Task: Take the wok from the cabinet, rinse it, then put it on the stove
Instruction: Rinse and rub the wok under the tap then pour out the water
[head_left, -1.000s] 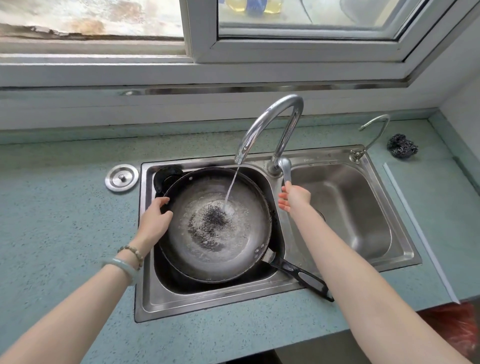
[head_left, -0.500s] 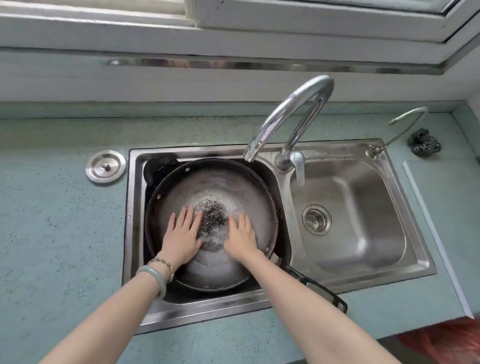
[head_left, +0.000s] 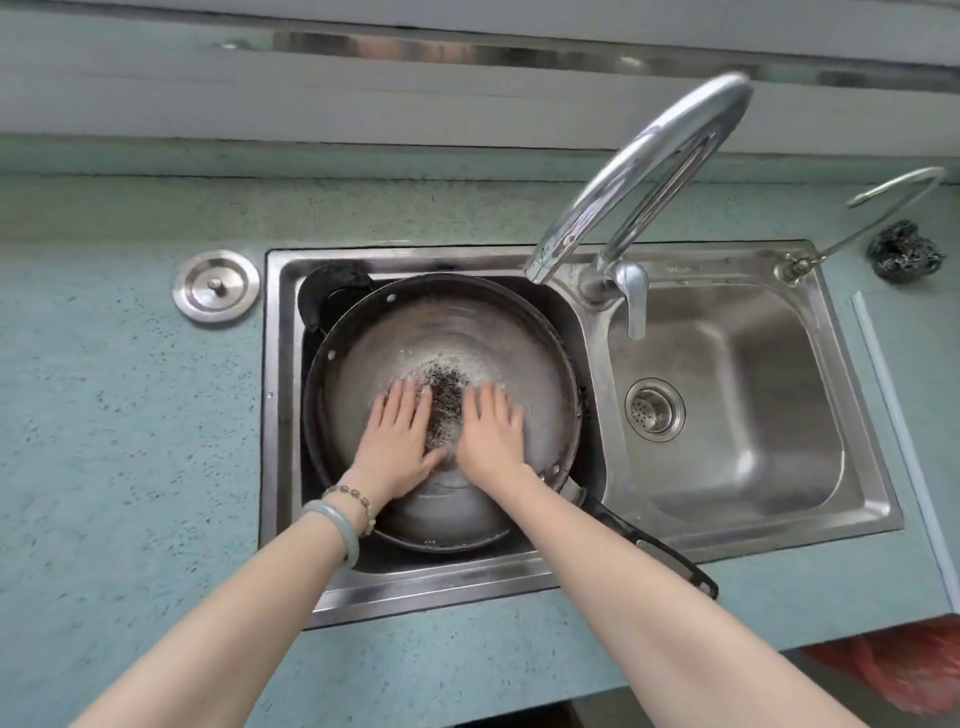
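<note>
A second ago the tap ran; now it is off and both hands, left hand (head_left: 397, 441) and right hand (head_left: 491, 436), lie flat, fingers (head_left: 402, 402) spread, in the wok (head_left: 447, 332), dark residue (head_left: 444, 402) between them; rinsing has turned to rubbing.

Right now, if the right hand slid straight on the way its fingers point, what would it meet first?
The right hand lies flat in the wok, fingers pointing toward the far side. It would likely first run up the wok's far wall, then reach the rim below the faucet spout. Depth is uncertain.
</note>
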